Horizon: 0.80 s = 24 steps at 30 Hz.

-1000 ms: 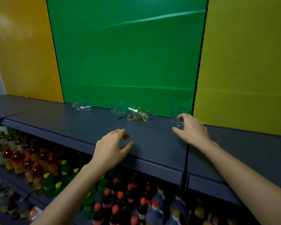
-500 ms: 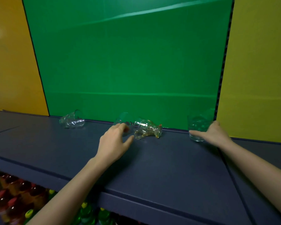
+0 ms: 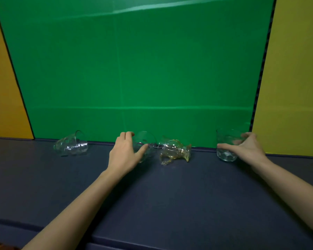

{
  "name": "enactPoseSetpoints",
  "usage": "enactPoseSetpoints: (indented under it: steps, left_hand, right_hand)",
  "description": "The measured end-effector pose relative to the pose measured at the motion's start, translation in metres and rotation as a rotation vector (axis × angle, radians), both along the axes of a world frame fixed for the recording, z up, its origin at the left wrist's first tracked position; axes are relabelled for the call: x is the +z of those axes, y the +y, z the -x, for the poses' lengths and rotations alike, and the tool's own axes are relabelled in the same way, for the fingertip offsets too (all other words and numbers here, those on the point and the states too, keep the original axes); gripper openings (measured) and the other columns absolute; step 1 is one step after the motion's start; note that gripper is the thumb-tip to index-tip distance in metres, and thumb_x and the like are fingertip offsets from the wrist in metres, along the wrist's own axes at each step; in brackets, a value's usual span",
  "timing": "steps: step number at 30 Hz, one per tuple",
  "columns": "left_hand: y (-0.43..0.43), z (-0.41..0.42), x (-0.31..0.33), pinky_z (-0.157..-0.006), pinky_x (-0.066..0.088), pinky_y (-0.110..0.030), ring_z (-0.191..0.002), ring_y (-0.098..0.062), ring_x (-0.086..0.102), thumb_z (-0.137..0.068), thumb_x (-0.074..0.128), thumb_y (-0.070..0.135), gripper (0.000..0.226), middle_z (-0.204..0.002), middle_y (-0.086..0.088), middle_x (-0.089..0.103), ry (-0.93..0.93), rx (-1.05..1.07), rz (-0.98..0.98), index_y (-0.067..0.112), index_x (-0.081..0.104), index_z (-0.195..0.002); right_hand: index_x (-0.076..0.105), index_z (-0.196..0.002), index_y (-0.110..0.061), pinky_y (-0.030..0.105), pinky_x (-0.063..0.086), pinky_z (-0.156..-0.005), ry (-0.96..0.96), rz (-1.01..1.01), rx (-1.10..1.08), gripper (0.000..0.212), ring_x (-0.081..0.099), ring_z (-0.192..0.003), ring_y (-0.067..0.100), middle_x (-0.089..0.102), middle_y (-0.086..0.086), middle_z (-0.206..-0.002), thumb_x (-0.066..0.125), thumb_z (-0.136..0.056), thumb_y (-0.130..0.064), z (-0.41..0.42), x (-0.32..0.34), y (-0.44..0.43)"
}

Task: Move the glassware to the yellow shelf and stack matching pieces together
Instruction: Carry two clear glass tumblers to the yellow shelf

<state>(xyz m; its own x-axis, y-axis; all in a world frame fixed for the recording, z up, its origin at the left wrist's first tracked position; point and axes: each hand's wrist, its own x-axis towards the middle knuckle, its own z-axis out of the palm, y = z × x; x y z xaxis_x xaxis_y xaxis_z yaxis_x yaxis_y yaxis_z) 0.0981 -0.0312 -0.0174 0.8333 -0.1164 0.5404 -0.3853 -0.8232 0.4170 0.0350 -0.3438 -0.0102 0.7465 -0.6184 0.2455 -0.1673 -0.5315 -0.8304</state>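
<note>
Several glass pieces lie along the back of the dark blue shelf (image 3: 170, 195), in front of the green panel. A clear tumbler (image 3: 70, 144) lies on its side at the left. My left hand (image 3: 124, 154) wraps around a second clear tumbler (image 3: 146, 141) lying on its side. Just right of it, an amber-tinted footed cup with a handle (image 3: 175, 150) lies tipped over. My right hand (image 3: 246, 147) grips an upright clear tumbler (image 3: 226, 150) at the green panel's right edge.
The yellow panel (image 3: 293, 78) stands at the right with a stretch of shelf below it. An orange-yellow panel (image 3: 2, 78) is at the left. The green panel (image 3: 134, 69) fills the middle.
Both hands reached forward to the back of the shelf. The left hand closed around the tipped tumbler; the right hand closed around the upright tumbler. The view moved closer and up.
</note>
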Motion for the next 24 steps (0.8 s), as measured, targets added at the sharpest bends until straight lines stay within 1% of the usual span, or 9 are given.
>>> enactPoseSetpoints:
  steps: [4, 7, 10, 12, 14, 16, 19, 21, 24]
  left_hand:
    - [-0.002, -0.024, 0.005, -0.093, 0.04, -0.047, -0.121, -0.033, 0.043, -0.073, 0.049, 0.068, 0.084, -0.134, -0.016, 0.042, 0.219, 0.02, -0.006, 0.005, 0.035, -0.128]
    - [-0.004, -0.039, 0.002, -0.094, 0.04, -0.046, -0.117, -0.035, 0.047, -0.065, 0.049, 0.076, 0.094, -0.13, -0.018, 0.047, 0.383, 0.013, 0.038, 0.004, 0.039, -0.123]
    - [-0.004, -0.05, 0.001, -0.095, 0.043, -0.043, -0.113, -0.034, 0.05, -0.061, 0.053, 0.077, 0.096, -0.126, -0.018, 0.052, 0.486, -0.026, 0.067, 0.002, 0.039, -0.12]
    - [-0.004, -0.056, -0.001, -0.095, 0.042, -0.04, -0.114, -0.034, 0.05, -0.062, 0.059, 0.072, 0.093, -0.126, -0.018, 0.052, 0.516, -0.048, 0.098, 0.002, 0.04, -0.12]
    - [-0.004, -0.059, -0.004, -0.093, 0.044, -0.039, -0.111, -0.033, 0.052, -0.061, 0.065, 0.068, 0.087, -0.122, -0.016, 0.056, 0.526, -0.075, 0.151, 0.004, 0.046, -0.116]
    - [-0.003, -0.06, -0.006, -0.092, 0.046, -0.038, -0.107, -0.031, 0.055, -0.057, 0.068, 0.067, 0.083, -0.117, -0.014, 0.06, 0.53, -0.097, 0.212, 0.006, 0.05, -0.111]
    - [0.0, -0.058, -0.004, -0.092, 0.045, -0.039, -0.108, -0.032, 0.054, -0.059, 0.071, 0.061, 0.083, -0.12, -0.014, 0.057, 0.495, -0.095, 0.269, 0.004, 0.046, -0.115]
    - [0.004, -0.052, 0.0, -0.091, 0.044, -0.041, -0.111, -0.034, 0.052, -0.059, 0.077, 0.052, 0.085, -0.123, -0.015, 0.054, 0.421, -0.083, 0.314, 0.004, 0.039, -0.118]
    - [0.01, -0.04, 0.007, -0.091, 0.044, -0.041, -0.108, -0.032, 0.054, -0.053, 0.084, 0.039, 0.085, -0.122, -0.013, 0.055, 0.229, -0.133, 0.403, 0.007, 0.038, -0.117]
  right_hand:
    - [0.031, -0.132, -0.009, 0.044, 0.043, -0.097, -0.044, 0.001, 0.067, 0.097, 0.054, -0.109, 0.027, 0.054, 0.006, -0.11, 0.084, -0.057, -0.042, 0.012, 0.015, 0.027]
    - [0.033, -0.13, -0.013, 0.043, 0.042, -0.1, -0.057, 0.005, 0.108, 0.097, 0.054, -0.11, 0.024, 0.055, 0.002, -0.11, 0.084, -0.053, -0.044, 0.022, 0.021, 0.049]
    - [0.035, -0.127, -0.016, 0.035, 0.041, -0.096, -0.062, 0.019, 0.14, 0.098, 0.054, -0.107, 0.021, 0.057, 0.002, -0.111, 0.084, -0.049, -0.046, 0.033, 0.023, 0.072]
    - [0.035, -0.127, -0.019, 0.036, 0.042, -0.098, -0.052, 0.033, 0.143, 0.105, 0.055, -0.107, 0.02, 0.057, 0.001, -0.113, 0.081, -0.039, -0.054, 0.039, 0.023, 0.087]
    - [0.036, -0.125, -0.021, 0.038, 0.043, -0.1, -0.052, 0.049, 0.137, 0.103, 0.055, -0.108, 0.019, 0.057, -0.001, -0.114, 0.081, -0.038, -0.055, 0.042, 0.02, 0.099]
    - [0.038, -0.124, -0.023, 0.04, 0.043, -0.101, -0.062, 0.062, 0.127, 0.095, 0.056, -0.109, 0.019, 0.058, -0.003, -0.113, 0.085, -0.045, -0.048, 0.044, 0.016, 0.109]
    - [0.037, -0.124, -0.024, 0.043, 0.042, -0.102, -0.062, 0.059, 0.12, 0.094, 0.056, -0.11, 0.019, 0.058, -0.004, -0.114, 0.085, -0.047, -0.048, 0.047, 0.011, 0.119]
    - [0.037, -0.124, -0.025, 0.045, 0.043, -0.102, -0.062, 0.052, 0.111, 0.096, 0.057, -0.11, 0.019, 0.057, -0.005, -0.112, 0.084, -0.044, -0.051, 0.05, 0.009, 0.125]
    - [0.037, -0.119, -0.029, 0.045, 0.045, -0.1, -0.084, 0.032, 0.1, 0.097, 0.058, -0.108, 0.019, 0.058, -0.006, -0.11, 0.082, -0.038, -0.057, 0.06, 0.008, 0.128]
